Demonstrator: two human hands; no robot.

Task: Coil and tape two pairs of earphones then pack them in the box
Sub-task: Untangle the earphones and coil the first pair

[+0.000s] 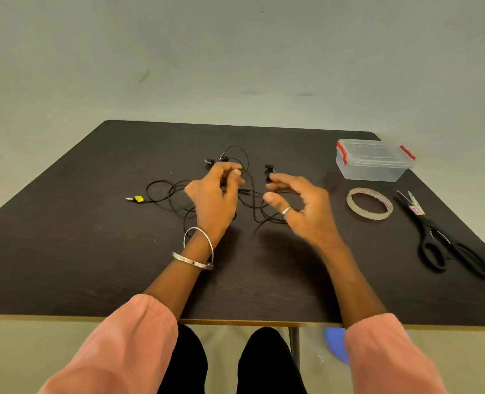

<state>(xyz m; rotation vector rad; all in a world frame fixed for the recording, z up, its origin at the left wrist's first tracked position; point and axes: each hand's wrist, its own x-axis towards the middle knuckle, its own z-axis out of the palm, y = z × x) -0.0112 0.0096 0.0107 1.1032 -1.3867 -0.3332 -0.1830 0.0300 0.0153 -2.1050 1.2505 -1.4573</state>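
Black earphones [235, 191] tangled loose at table [64, 251] centre, left hand [212, 194] pinching a cable, right hand [301, 206] fingers spread and holding nothing, lidded clear box [373, 162], tape roll [369, 203], scissors [446, 237] to the right.
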